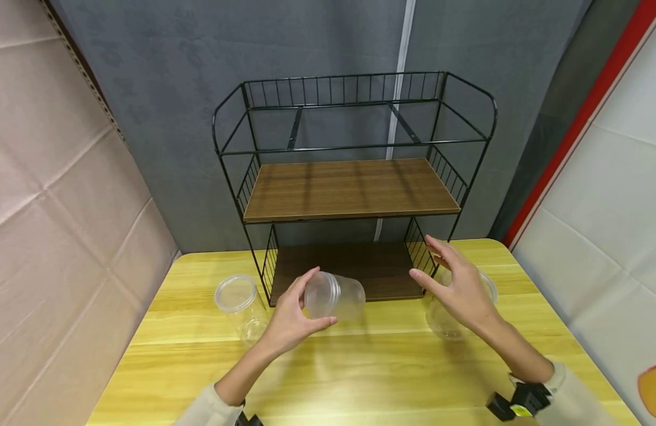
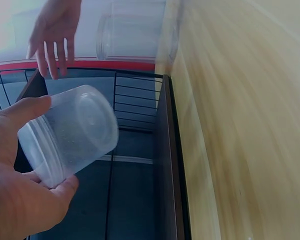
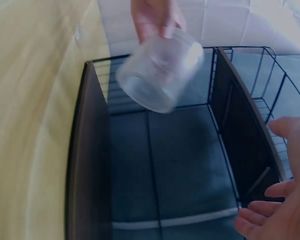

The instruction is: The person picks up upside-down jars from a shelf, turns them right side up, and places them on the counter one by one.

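Observation:
My left hand [image 1: 294,319] grips a translucent plastic jar [image 1: 349,297] by its lidded end, thumb on one side and fingers on the other. The jar is tilted on its side in the air, in front of the rack's lower shelf. In the left wrist view its base [image 2: 97,117] faces away from the palm. My right hand [image 1: 461,287] holds nothing; its fingers are spread near the rack's right front. Behind and below that hand stands a clear jar [image 1: 445,319], partly hidden. Another clear lidded jar [image 1: 237,296] stands left of the rack.
A black wire rack [image 1: 354,146] stands at the table's back, with a brown middle shelf [image 1: 349,188] and a dark lower shelf [image 1: 386,278]. The yellow wood-grain table [image 1: 359,378] lies in front. A grey curtain [image 1: 146,118] hangs behind; pale panels flank both sides.

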{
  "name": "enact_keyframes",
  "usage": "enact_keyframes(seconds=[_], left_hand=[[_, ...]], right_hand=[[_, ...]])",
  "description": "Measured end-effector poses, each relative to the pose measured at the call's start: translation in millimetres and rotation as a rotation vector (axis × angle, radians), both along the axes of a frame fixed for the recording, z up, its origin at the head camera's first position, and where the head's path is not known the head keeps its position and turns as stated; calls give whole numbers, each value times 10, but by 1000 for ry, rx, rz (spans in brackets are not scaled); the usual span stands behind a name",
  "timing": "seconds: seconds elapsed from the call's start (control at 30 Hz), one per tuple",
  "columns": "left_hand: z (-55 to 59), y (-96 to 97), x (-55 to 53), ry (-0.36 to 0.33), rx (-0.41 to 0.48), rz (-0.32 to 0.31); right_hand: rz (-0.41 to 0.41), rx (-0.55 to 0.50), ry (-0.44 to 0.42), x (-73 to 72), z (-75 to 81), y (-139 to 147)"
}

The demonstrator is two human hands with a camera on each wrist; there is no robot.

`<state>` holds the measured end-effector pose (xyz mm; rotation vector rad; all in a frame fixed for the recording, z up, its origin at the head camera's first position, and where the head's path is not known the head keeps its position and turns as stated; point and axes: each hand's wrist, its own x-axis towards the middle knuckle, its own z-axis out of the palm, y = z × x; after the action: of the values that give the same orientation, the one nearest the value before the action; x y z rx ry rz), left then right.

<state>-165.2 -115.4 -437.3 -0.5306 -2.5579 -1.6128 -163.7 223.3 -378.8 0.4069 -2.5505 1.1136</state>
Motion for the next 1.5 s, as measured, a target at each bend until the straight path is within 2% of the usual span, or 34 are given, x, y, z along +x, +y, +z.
enact_keyframes(seconds=[0.2,0.47,0.63,1.07,1.17,1.37,1.5], left_hand=[[-63,-25,-12,31,-145,6],[-122,-73,-33,8,-238,-28],[-167,-93,-60,-31,-291,-73],[-237,-23,-78,-46,-403,-150],[-234,-9,-76,-50,-413,-156],[-249,14,-66,-52,-430,-166],[-275,22,-61,-52,-431,-171]], right_hand=[[-63,26,92,55,139,199],[-94,-4,169,-12,289,420],[-111,-26,143,-105,371,489],[-123,-83,39,-374,582,466],[-125,-95,43,-440,605,450],[-80,-153,88,-586,610,435],[-60,-180,82,-664,609,425]])
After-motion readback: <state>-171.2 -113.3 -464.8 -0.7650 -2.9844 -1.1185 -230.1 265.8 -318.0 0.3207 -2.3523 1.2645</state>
